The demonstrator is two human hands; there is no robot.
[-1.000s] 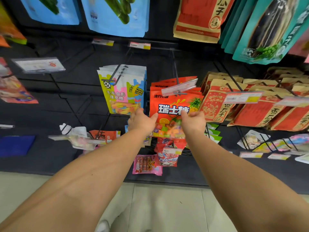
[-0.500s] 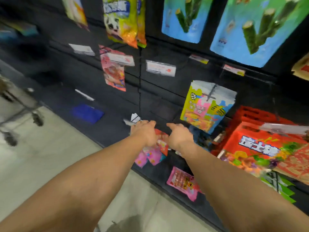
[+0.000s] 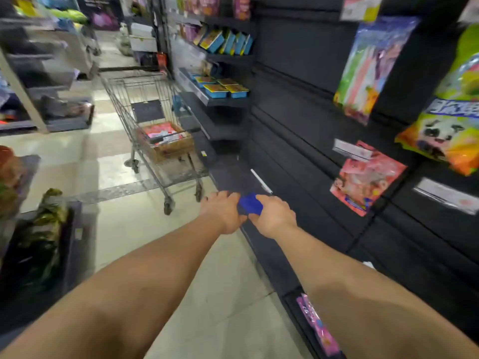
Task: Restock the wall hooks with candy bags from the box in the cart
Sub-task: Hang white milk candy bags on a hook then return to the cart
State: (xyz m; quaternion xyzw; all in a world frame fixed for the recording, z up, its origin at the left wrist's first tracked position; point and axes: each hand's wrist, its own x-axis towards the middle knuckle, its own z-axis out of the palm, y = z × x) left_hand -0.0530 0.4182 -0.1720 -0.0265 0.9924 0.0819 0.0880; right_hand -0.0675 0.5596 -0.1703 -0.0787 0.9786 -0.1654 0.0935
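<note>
Just ahead of both outstretched hands, a blue patch (image 3: 251, 203) shows between them on the dark wall base; left hand (image 3: 223, 211) and right hand (image 3: 272, 215) nearly touch, fingers loosely curled, holding nothing visible. Beyond and left of them stands the cart (image 3: 153, 123), cardboard box (image 3: 169, 141) of candy bags (image 3: 162, 132) inside. Right of the hands, a pink bag (image 3: 365, 177) hangs on the wall
</note>
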